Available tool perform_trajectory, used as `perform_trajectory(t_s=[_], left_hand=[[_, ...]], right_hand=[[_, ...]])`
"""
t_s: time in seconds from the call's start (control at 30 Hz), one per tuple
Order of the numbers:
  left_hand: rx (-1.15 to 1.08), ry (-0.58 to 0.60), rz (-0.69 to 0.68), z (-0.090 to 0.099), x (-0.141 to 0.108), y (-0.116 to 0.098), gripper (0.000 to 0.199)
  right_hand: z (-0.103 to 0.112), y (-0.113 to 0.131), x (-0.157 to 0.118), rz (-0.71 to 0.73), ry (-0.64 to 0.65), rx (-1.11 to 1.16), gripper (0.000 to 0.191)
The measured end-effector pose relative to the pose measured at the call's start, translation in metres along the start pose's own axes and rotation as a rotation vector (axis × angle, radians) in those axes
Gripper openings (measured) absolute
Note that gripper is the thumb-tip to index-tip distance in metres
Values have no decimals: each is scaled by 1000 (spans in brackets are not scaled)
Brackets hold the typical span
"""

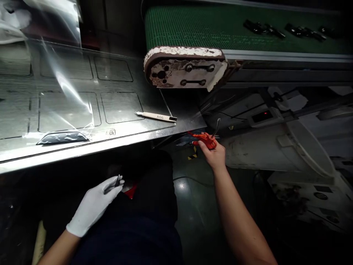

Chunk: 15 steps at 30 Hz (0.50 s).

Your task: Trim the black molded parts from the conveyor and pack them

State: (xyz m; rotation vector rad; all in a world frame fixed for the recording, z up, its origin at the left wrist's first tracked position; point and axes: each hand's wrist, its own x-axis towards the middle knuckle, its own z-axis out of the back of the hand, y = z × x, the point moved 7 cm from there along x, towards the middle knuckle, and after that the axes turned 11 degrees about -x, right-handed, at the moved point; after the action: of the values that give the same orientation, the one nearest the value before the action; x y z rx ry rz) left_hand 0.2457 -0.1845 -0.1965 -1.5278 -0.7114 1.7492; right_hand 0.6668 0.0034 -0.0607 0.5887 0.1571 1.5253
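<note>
My left hand (pixel 95 204), in a white glove, is low in front of my lap. Its fingers are closed on a small glossy black part (pixel 118 181), mostly hidden by the glove. My bare right hand (pixel 215 152) reaches past the corner of the metal table and grips an orange tool (pixel 206 140). A thin metal tip sticks up beside that tool; its exact kind is unclear. On the table (pixel 121 138) lies a pale-handled knife (pixel 157 116) marked A06, its tip to the left. Farther left, near the front edge, rests a dark shiny strip-shaped piece (pixel 63 137).
A green conveyor belt (pixel 193 27) with several black parts (pixel 264 28) runs above and to the right. Its worn end bracket (pixel 187 71) overhangs the table corner. A large pale bin (pixel 275 147) stands at right. Clear plastic film (pixel 59 22) covers the back left.
</note>
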Motion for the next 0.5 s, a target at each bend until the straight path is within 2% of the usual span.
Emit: perform_trajectory(t_s=[0.13,0.3,0.4,0.5], left_hand=[[-252,-58,-11,-1,-20,-31,57],[-602,-54,-41,1,-41,-53,58],[-925,5,-66,0,-49,-60,51],[-1107,50,-91,-1,-52,-67,40]], right_hand=[[-44,-12,2,-117,-20,9,63],[-95,-15,-6,-274,65,9,65],[-125,17,-34,-258,253,103,54],[-136,87,-80,-129,470,280,47]])
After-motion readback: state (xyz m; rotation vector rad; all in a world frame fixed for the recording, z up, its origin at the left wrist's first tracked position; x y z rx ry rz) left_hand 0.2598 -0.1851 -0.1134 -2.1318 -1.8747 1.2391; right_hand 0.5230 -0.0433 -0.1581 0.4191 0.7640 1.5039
